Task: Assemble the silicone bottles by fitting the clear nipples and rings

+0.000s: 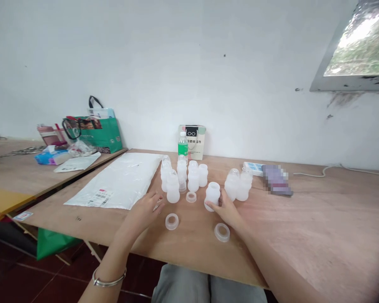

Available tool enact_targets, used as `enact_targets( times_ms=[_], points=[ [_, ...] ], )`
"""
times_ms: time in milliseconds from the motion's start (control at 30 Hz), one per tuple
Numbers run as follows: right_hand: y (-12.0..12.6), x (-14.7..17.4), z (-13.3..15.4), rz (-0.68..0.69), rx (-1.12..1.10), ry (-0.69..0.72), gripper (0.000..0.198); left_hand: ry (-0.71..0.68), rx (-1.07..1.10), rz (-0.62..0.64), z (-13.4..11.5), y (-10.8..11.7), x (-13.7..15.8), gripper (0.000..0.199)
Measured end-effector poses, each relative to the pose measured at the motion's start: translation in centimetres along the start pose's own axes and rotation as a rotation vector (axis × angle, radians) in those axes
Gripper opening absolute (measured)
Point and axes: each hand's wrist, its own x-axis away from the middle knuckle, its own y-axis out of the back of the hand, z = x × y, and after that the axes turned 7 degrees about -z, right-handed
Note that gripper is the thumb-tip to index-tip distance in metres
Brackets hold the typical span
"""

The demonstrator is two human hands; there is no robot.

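Nearest us, a translucent ring (222, 239) lies on the wooden table (318, 223), a second ring (172, 227) left of it. Beyond, our right hand (228, 210) grips an upright, uncapped white bottle (212, 195). Our left hand (149, 205) hangs beside a capped bottle (173, 191), fingers loosely bent; we cannot tell whether they hold anything. Farther back, a green-labelled bottle (182, 148) stands before a paper bag (198, 149).

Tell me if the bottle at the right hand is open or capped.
Open: the bottle at the right hand shows a bare round mouth, with no cap over it.
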Motion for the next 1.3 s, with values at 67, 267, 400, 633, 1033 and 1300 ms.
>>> enact_targets(
  times_ms=[67,267,400,633,1033,1300],
  points=[
    [0.3,0.2,0.2,-0.002,-0.008,-0.006,0.052,-0.061,0.016,-0.023,-0.9,0.1,0.5,0.025],
    [2.8,5.4,3.7,-0.153,0.234,0.097,0.036,-0.164,-0.085,-0.102,0.1,0.2,1.5,0.026],
    [1.6,8.6,6.5,0.075,0.287,0.259,0.021,-0.083,-0.138,-0.113,1.8,-0.3,1.0,0.026],
    [-5.4,6.8,8.0,0.344,0.348,0.356,0.039,0.039,-0.023,0.076,3.2,-2.6,0.1,0.02],
    [-6.4,4.0,7.7,0.314,-0.043,0.151,0.025,-0.102,0.196,-0.152,-0.4,0.5,0.7,0.04],
    [-3.1,1.3,7.2,0.352,-1.132,-0.485,0.026,-0.168,0.958,-0.465,-6.5,-1.0,-2.8,0.015]
  ],
)
